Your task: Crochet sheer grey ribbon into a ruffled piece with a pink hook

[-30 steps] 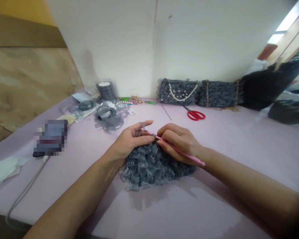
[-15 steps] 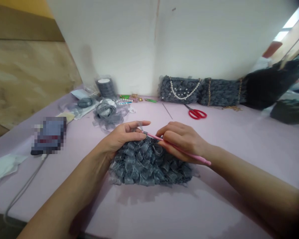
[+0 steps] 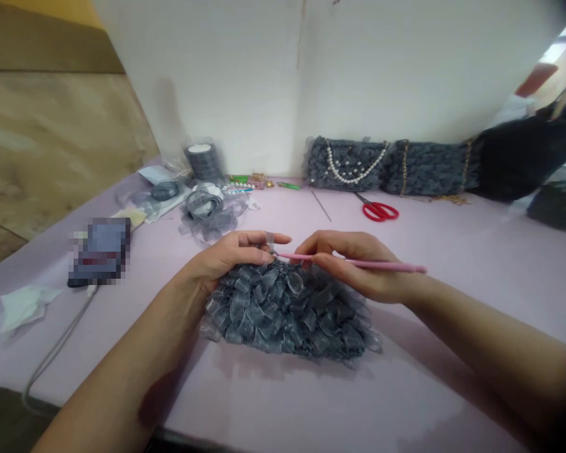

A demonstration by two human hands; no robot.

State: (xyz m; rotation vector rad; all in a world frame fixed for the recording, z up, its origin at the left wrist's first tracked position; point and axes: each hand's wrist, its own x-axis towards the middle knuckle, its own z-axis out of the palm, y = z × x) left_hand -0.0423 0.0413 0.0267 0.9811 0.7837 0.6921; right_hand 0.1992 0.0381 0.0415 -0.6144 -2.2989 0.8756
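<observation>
A ruffled piece of grey organza-ribbon crochet (image 3: 283,314) is lying on the lilac counter (image 3: 453,358), its sheer loops bunching in rows. The left hand (image 3: 231,255) is curling closed, pinching the top edge, while the right hand (image 3: 358,267) is gripping one pink crochet hook (image 3: 382,265), its tip at that edge. Beyond them, two grey ribbon handbags (image 3: 344,165) are sitting against the wall (image 3: 405,69), and one pair of red scissors (image 3: 380,212) is lying just in front.

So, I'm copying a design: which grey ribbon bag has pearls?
The left bag: pearls drape its front; the right bag shows only gold chain.
</observation>
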